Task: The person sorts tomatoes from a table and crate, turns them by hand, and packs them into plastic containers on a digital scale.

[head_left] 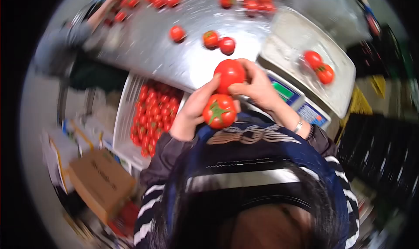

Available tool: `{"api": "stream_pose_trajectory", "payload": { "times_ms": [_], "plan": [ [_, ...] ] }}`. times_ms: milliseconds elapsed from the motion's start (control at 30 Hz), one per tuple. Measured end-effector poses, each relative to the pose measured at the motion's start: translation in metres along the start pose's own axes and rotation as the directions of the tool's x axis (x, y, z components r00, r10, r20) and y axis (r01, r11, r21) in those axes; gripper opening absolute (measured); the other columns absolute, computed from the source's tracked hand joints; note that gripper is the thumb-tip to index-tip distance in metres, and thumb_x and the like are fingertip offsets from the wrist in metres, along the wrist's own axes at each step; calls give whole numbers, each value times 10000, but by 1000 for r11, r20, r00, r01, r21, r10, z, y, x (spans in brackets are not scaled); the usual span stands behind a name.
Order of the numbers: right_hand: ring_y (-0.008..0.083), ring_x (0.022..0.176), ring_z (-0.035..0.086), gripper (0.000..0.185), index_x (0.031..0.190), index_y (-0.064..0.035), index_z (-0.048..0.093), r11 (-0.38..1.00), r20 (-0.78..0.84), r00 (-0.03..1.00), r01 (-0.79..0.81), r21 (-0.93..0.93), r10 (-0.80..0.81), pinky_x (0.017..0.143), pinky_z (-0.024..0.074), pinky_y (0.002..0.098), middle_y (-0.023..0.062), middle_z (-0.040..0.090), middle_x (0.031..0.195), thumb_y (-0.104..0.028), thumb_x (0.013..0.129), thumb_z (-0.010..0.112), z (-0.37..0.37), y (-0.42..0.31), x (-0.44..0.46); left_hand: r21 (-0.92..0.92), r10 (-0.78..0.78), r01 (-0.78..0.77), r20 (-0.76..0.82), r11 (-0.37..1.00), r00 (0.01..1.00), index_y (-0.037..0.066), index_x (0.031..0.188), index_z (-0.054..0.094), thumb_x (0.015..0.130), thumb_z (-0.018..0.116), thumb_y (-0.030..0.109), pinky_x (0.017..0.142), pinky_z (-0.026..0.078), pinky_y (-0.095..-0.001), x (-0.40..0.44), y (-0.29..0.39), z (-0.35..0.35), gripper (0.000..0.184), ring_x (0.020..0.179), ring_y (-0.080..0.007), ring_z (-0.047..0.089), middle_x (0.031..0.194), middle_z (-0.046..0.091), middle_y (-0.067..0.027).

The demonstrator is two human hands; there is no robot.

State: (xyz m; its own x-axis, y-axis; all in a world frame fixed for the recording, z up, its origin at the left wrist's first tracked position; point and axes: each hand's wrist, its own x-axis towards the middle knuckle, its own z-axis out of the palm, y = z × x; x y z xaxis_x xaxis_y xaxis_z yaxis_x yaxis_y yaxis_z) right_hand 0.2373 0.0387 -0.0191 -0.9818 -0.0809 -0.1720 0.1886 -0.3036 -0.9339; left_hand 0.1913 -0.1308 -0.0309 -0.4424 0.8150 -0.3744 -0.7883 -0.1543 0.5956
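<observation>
In front of my chest two red tomatoes are held close together. My right hand (258, 88) is closed round the upper tomato (230, 73), its thumb pressing the near side. Fingers of my left hand (195, 106) curl behind the lower tomato (220, 111), whose green star-shaped calyx faces me. The left thumb reaches up against the upper tomato. Just beyond my hands, a tomato (227, 45) and another tomato (210, 39) lie side by side on the metal table (144, 52), with a third tomato (177, 33) to their left.
At right, a scale with a pale tray (286, 35) holds two tomatoes in clear plastic (324, 73). A white crate (123, 114) of small tomatoes stands at left, above a cardboard box (102, 181). Packed tomatoes (259, 5) sit at the back. Another person's arm (101, 13) reaches in upper left.
</observation>
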Motion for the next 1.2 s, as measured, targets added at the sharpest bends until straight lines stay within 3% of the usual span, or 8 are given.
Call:
{"api": "stream_pose_trajectory", "payload": {
  "times_ms": [233,367,467,600,667,733,900,1200],
  "plan": [
    [168,978,530,578,1226,-5,388,981,230,972,-9,-192,54,870,409,289,100,513,1135,-166,750,674,35,43,30,-263,185,-181,-9,948,983,-19,1077,467,880,362,512,584,530,-330,-46,-30,-63,575,635,-281,629,789,609,-187],
    [180,981,530,477,1192,-11,447,938,289,946,-38,-344,145,869,406,291,96,537,1108,-132,773,639,23,33,14,-422,252,-522,-545,742,800,-48,1069,478,837,433,534,536,470,-315,-109,-49,-137,628,644,-263,561,781,577,-154],
    [173,981,529,397,1143,-13,497,847,352,935,155,-508,40,854,411,280,97,554,1079,-120,781,620,8,11,-9,-221,243,-696,-830,683,501,-44,1007,519,805,532,462,594,447,-299,-130,-67,-173,544,678,-228,525,818,575,-142],
    [188,936,571,326,1015,-21,589,761,164,952,306,-572,-260,784,451,303,105,615,957,-191,746,660,-58,-35,-56,-359,217,-597,-698,718,682,49,1125,479,854,483,378,673,485,-363,-110,-47,-167,426,854,-278,542,972,564,-145],
    [180,954,552,299,1061,-13,559,766,-256,882,163,-622,-395,825,438,319,97,586,1022,-130,789,600,-101,-67,-77,-406,228,-491,-543,771,808,53,1143,466,863,472,374,669,488,-376,-71,-26,-140,425,858,-285,542,994,555,-150],
    [217,916,575,302,1072,-19,547,439,-248,800,21,-898,-546,821,445,343,109,594,1023,-158,806,580,-143,-85,-80,-401,290,-414,-335,817,896,63,1179,439,880,448,364,660,492,-403,-58,-13,-109,425,868,-299,542,1038,538,-159],
    [293,848,587,396,1177,-67,463,334,-192,917,-70,-940,-350,767,455,346,150,600,965,-234,830,555,-158,-67,-46,-371,294,-262,30,891,955,76,1257,377,899,401,390,648,514,-375,12,18,-52,477,980,-325,509,1141,469,-188],
    [371,844,570,532,1270,-95,353,171,-340,890,-301,-938,-302,710,447,401,191,592,933,-324,830,545,-136,-67,-46,-198,278,-299,-127,934,952,62,1207,400,893,413,288,597,529,-350,44,1,-17,387,926,-350,555,1150,477,-208]
  ]
}}
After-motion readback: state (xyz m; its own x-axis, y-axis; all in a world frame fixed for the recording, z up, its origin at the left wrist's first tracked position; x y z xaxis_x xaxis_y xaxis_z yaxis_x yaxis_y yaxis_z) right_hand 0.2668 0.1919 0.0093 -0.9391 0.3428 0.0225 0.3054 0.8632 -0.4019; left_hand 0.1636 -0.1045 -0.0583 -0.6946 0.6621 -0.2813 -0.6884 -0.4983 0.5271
